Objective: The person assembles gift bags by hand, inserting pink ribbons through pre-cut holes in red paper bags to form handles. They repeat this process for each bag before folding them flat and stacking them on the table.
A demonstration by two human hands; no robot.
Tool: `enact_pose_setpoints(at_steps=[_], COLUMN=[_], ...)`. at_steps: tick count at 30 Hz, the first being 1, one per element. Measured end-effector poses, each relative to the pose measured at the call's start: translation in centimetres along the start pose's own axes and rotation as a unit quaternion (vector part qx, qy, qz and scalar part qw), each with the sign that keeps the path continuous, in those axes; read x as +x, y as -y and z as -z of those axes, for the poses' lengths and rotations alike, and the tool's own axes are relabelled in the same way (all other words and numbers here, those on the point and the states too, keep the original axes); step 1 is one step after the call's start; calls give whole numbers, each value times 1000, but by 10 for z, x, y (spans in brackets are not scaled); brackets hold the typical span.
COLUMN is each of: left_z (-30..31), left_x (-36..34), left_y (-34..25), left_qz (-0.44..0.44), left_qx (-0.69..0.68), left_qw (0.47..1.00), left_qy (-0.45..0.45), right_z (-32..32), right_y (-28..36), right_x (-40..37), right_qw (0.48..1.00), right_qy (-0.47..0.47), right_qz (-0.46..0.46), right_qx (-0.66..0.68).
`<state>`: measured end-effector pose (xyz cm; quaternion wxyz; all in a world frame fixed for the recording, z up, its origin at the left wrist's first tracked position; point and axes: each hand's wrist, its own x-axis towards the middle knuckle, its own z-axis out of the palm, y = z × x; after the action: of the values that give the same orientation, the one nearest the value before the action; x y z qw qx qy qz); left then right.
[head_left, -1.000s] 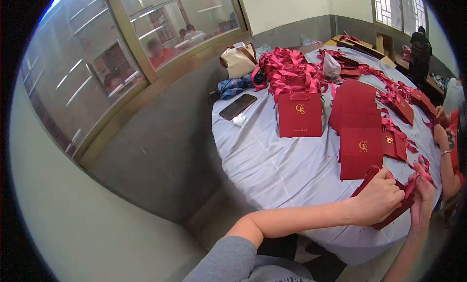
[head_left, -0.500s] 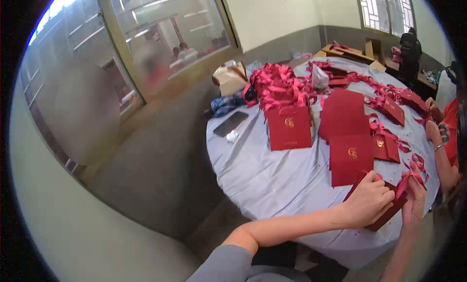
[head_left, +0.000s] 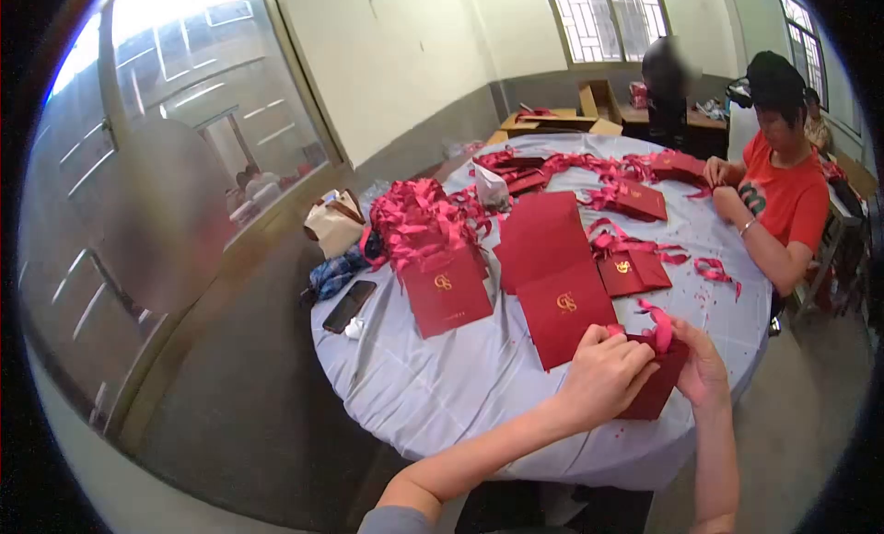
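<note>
The left hand (head_left: 603,379) curls closed on a red paper bag's (head_left: 654,400) upper edge as the right hand (head_left: 703,366), apparently, pinches its pink ribbon (head_left: 660,331) (a flat bag (head_left: 573,330) lies just beyond), where a hard tug could tear the paper.

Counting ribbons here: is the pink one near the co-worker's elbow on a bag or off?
Off: the pink ribbon lies on the white tablecloth, with cloth showing between it and the nearest bag.
</note>
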<state>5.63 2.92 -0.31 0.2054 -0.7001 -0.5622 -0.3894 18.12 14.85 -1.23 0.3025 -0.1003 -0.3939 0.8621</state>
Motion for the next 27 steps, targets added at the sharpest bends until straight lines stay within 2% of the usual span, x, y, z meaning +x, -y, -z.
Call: enact_pose_setpoints(at_steps=[1, 2, 3, 4, 5, 6, 7, 8, 9, 10, 11, 13, 14, 15, 17, 19, 20, 21, 24, 25, 26, 27], left_z=[-2, -3, 8, 17, 32, 55, 82, 105, 126, 152, 178, 238, 272, 298, 347, 385, 411, 433, 481, 496, 519, 522], left_x=[0, -2, -1, 2, 6, 9, 13, 9, 1, -7, -5, -24, -41, -52, -80, -85, -103, -112, -127, -130, -145, -140], left_y=[0, 2, 2, 6, 13, 18, 33, 60, 96, 128, 151, 208, 246, 264, 312, 323, 349, 359, 381, 384, 403, 391], left_qz=[-9, -2, 10, -8, 7, 54, 43, 30, 75, 190, 211, 187, 157, 183, 252, 371, 292, 313, 367, 387, 372, 446], left_qx=[-10, -9, -38, -60, -144, -208, -191, -94, -108, -122, -30, 197, 351, 443, 497, 517, 583, 607, 643, 653, 660, 635], left_qw=[1000, 1000, 998, 995, 980, 968, 975, 993, 991, 973, 971, 950, 914, 869, 816, 762, 751, 726, 671, 651, 652, 631], left_qy=[-8, 5, 58, 80, 135, 128, 107, 64, 8, -48, -111, -157, -133, -118, -152, -118, -107, -82, -37, -18, -17, -2], right_z=[-8, 4, 7, 2, -5, -9, -3, -2, -3, -2, -1, -4, 16, 27, 61, 75, 83, 95, 122, 163, 163, 158], right_y=[7, 2, 2, 6, 8, 10, 7, 2, 0, 1, -1, -3, -1, -4, 0, -4, -3, -6, -8, -8, -9, -3], right_x=[-3, 2, 2, -2, -6, -7, -7, -4, -5, -6, -4, -3, -1, 1, 7, 11, 11, 16, 17, 8, 6, 2], right_qw=[998, 998, 995, 991, 989, 992, 987, 983, 980, 979, 970, 965, 973, 965, 973, 971, 972, 983, 985, 958, 957, 966], right_qy=[55, 13, -9, -20, -49, -22, -42, -47, -73, -86, -116, -134, -110, -180, -147, -163, -166, -112, -113, -146, -154, -136], right_qz=[3, 2, 29, 32, 38, 45, 78, 103, 113, 114, 131, 142, 119, 129, 108, 127, 123, 115, 87, 147, 144, 125], right_qx=[-43, -65, -95, -130, -132, -114, -131, -146, -148, -146, -169, -172, -161, -144, -142, -120, -113, -88, -93, -198, -199, -179])
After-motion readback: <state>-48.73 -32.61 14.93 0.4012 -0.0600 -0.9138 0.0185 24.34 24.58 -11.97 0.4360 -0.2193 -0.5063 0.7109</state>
